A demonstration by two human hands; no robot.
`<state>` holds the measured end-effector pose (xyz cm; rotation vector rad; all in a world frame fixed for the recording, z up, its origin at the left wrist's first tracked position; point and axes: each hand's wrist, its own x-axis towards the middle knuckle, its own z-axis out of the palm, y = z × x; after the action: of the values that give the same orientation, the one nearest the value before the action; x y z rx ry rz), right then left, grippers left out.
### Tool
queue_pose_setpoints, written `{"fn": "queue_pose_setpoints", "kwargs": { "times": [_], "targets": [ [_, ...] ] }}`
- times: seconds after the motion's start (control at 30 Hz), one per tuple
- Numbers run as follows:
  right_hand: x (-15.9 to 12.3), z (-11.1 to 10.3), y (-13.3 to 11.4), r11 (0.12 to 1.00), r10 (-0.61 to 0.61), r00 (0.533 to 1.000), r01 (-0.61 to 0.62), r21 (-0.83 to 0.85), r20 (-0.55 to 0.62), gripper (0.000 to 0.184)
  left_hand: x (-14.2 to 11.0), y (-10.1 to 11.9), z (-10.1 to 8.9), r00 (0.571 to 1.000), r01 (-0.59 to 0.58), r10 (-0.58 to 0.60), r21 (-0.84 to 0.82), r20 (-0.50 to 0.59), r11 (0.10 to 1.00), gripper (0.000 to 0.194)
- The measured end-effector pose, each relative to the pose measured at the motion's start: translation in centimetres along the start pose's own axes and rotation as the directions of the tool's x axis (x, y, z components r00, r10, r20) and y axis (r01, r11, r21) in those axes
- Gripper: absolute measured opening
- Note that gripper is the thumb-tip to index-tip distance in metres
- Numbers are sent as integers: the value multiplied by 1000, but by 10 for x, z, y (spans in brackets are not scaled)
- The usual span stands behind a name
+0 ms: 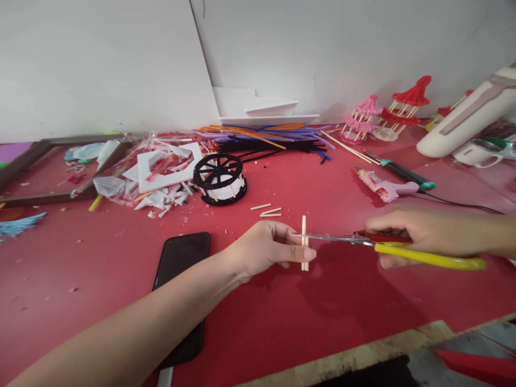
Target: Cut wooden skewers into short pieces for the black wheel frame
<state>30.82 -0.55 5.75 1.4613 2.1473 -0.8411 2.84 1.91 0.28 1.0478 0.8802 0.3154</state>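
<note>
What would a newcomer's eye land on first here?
Likely the scissors with yellow handles in the right hand, blades at two pale sticks held upright by the left hand, front and centre. Next, the black spoked wheel shape behind the left hand, then the pink and red canopied models by the wall at right.

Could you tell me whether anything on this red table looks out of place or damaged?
Mainly clutter: white scraps and crumpled clear plastic lie in a messy heap beside the black wheel-like frame, with small crumbs scattered leftward. The pink glue gun lies on its side. Nothing looks clearly damaged.
</note>
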Motion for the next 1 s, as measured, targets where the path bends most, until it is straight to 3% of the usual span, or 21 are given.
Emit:
{"fn": "queue_pose_setpoints", "kwargs": {
  "times": [0.33,0.5,0.63,0.8,0.9,1.0],
  "targets": [
    [-1,5,8,996,-80,997,79,-41,-21,48,0,0,0,1000,-4,4,8,0,1000,19],
    [2,12,14,999,-41,995,38,-38,-95,43,-1,-1,2,1000,-21,21,9,-2,1000,19],
    [1,14,9,1000,-18,991,20,17,-134,39,-2,-1,4,999,-33,33,-3,-4,999,18],
    [-2,13,1,980,-43,995,60,192,-91,29,-2,1,4,1000,-25,26,18,-6,1000,19],
    [-1,14,2,975,-22,997,38,219,-76,34,-3,2,4,1000,-9,9,21,-17,1000,18],
    [1,16,5,990,-26,996,37,133,-84,41,-3,3,4,1000,-2,3,36,-24,999,18]
  ]
}}
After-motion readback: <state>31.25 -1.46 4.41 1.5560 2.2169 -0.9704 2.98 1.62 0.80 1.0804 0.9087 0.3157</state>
